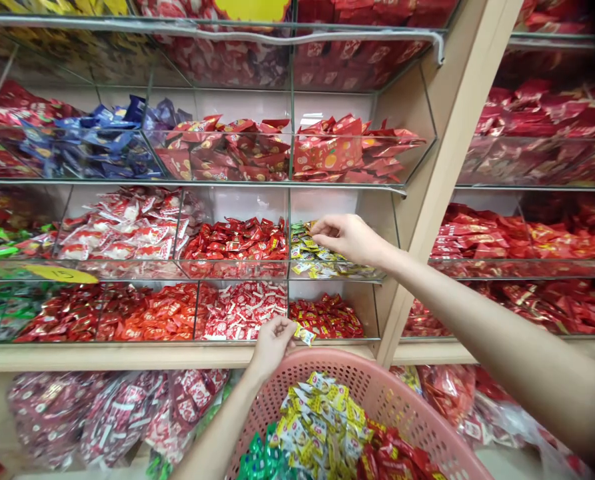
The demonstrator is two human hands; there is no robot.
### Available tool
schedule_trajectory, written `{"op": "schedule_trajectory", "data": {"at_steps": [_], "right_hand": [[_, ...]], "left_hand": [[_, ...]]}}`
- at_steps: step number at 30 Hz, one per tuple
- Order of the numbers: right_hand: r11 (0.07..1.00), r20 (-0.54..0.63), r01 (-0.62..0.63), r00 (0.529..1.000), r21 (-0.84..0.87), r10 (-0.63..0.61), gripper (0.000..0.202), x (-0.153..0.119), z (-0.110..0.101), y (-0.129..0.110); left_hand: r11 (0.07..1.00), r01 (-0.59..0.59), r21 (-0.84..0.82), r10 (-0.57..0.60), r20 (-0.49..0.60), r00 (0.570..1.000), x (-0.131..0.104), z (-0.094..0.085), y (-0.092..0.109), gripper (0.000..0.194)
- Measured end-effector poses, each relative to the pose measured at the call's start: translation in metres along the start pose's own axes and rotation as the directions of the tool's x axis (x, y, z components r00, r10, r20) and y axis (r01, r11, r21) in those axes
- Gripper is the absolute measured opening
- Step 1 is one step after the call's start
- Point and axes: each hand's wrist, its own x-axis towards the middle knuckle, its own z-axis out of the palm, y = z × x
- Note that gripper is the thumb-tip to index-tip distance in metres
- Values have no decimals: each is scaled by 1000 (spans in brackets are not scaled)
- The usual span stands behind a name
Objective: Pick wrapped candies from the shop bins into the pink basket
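My left hand [274, 341] is closed on a small yellow-and-white candy packet [304, 334], just above the far rim of a pink perforated basket [402, 385]. Yellow, green and red wrapped candies lie in the basket. Over a shelf compartment of yellow-and-green packets [304, 252], my right hand [338, 235] has its fingers curled together; whatever they hold, if anything, is hidden.
Glass-fronted shelves [177, 181] with red, blue, white and orange packets rise in front. A wooden upright [440, 153] divides them from more red packets at the right. Filled plastic bags [122, 417] lie below the bottom shelf.
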Motion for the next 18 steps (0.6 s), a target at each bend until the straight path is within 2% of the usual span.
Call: {"op": "schedule_trajectory", "data": {"at_steps": [3, 6, 9, 12, 13, 18], "right_hand": [[991, 223, -98, 968, -92, 116, 21, 32, 6, 23], [978, 447, -118, 875, -170, 183, 21, 47, 19, 36], [975, 562, -139, 799, -173, 213, 22, 52, 30, 37], [963, 643, -216, 717, -161, 268, 32, 53, 35, 35], [960, 656, -223, 702, -168, 278, 35, 54, 36, 35], [965, 622, -186, 738, -185, 262, 39, 52, 39, 38]], "left_hand": [[1000, 4, 4, -4, 8, 1000, 0, 0, 0, 34], [1000, 1, 7, -1, 3, 1000, 0, -1, -1, 34], [1000, 11, 4, -11, -2, 1000, 0, -1, -1, 34], [1000, 13, -4, -13, 1, 1000, 0, -1, -1, 34], [1000, 12, -7, -12, 0, 1000, 0, -1, -1, 35], [1000, 17, -11, -17, -10, 1000, 1, 0, 0, 37]]}}
